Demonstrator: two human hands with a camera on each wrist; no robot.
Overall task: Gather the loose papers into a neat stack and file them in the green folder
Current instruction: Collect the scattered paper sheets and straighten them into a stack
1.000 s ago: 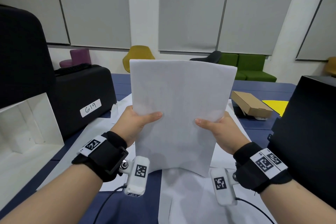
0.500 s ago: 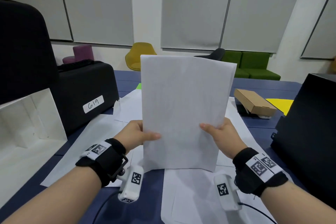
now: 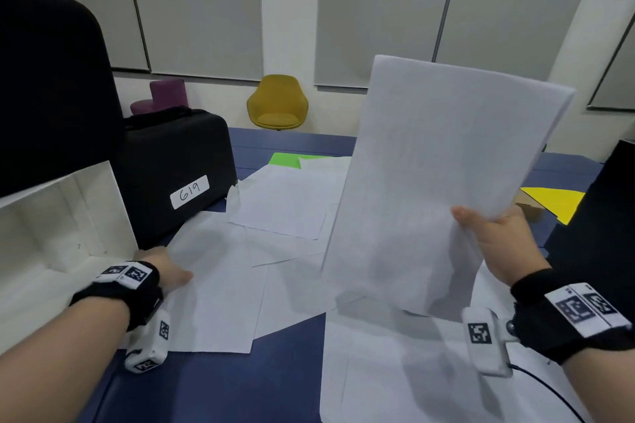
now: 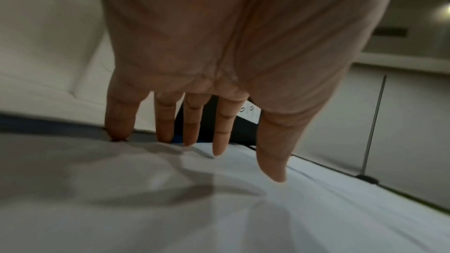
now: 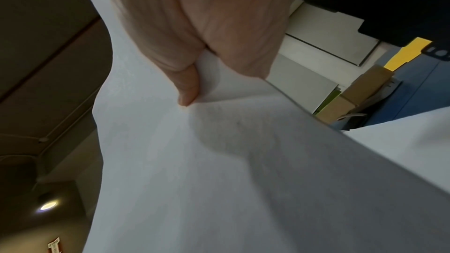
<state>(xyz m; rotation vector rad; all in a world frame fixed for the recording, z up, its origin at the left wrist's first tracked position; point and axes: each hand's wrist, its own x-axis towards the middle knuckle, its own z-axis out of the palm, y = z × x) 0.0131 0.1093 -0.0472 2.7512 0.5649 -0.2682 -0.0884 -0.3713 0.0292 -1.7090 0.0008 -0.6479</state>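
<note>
My right hand (image 3: 494, 233) pinches a stack of white papers (image 3: 429, 175) by its right edge and holds it upright above the table; the right wrist view shows the thumb (image 5: 187, 86) pressed on the stack of papers (image 5: 194, 161). My left hand (image 3: 165, 268) is low at the left, fingers straight, fingertips (image 4: 216, 149) at the far edge of a loose sheet (image 3: 220, 285) lying on the table. Several more loose sheets (image 3: 285, 206) are spread over the blue table. A corner of the green folder (image 3: 285, 160) shows at the back, partly under the papers.
A black case labelled G19 (image 3: 178, 175) and a white open box (image 3: 62, 216) stand at the left. A yellow folder (image 3: 553, 199) and a cardboard box (image 5: 353, 93) lie at the right, beside a black case (image 3: 601, 216). Chairs stand beyond the table.
My left hand has let go of the stack and dropped to the sheet at the left. My right hand has carried the stack to the right, holding it alone.
</note>
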